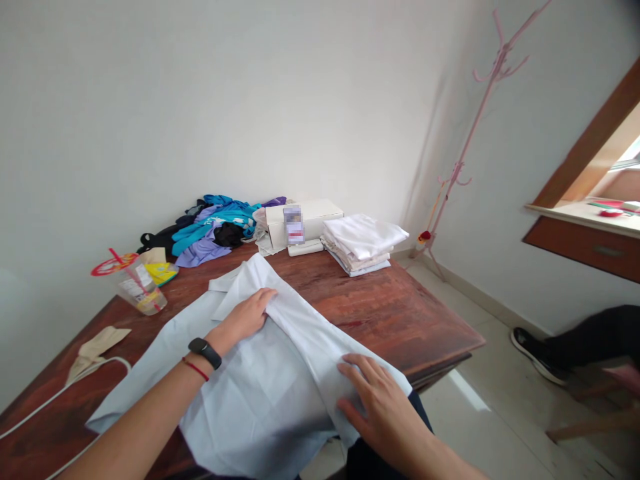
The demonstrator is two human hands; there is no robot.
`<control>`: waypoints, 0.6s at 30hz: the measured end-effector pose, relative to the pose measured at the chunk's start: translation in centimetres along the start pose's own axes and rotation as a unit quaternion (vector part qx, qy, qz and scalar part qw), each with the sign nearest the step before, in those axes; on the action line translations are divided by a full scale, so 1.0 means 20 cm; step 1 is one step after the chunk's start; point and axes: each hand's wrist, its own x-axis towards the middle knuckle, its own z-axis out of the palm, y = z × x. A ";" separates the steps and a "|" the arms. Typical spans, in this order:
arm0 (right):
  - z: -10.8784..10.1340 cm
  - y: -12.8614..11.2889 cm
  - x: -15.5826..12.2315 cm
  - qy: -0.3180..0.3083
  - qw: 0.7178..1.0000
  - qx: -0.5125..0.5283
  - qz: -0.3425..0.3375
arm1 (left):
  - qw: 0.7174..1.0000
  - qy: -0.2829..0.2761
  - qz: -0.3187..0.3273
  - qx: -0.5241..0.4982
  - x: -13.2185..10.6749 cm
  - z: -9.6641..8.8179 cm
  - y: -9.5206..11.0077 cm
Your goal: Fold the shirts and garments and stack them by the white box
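A pale blue shirt (260,393) lies spread over the near part of the wooden table, one side folded over in a long strip. Its near end hangs past the table's front edge. My left hand (247,317), with a black band and a red cord at the wrist, is closed on the cloth near the far end of that strip. On the strip's near right part rests my right hand (375,397), fingers apart and lying on the fabric. The undersides of both hands are hidden.
The wooden table (360,300) bears a stack of folded clothes (365,240), a white box (320,213), a clothes heap (215,227), a plastic cup (137,287) with a straw and a white cable (45,407). A pink coat rack (475,127) and someone's shoe (537,357) are to the right.
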 end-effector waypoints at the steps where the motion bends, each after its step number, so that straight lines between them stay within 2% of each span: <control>1: 0.01 0.00 -0.01 0.000 1.000 0.001 -0.002 | 1.000 0.003 -0.007 -0.014 0.01 0.01 -0.03; 6: 0.05 0.01 -0.03 -0.004 1.000 -0.005 0.001 | 0.998 0.020 -0.041 -0.032 0.05 0.07 -0.17; 9: 0.08 0.03 -0.04 -0.010 1.000 -0.011 0.007 | 0.996 0.045 -0.057 -0.042 0.04 0.11 -0.22; 13: 0.09 0.06 -0.06 -0.006 1.000 -0.019 0.006 | 0.994 0.074 -0.044 -0.069 0.02 0.12 -0.24; 18: 0.09 0.06 -0.07 -0.003 0.999 -0.037 0.006 | 0.991 0.106 0.020 -0.084 0.00 0.06 -0.19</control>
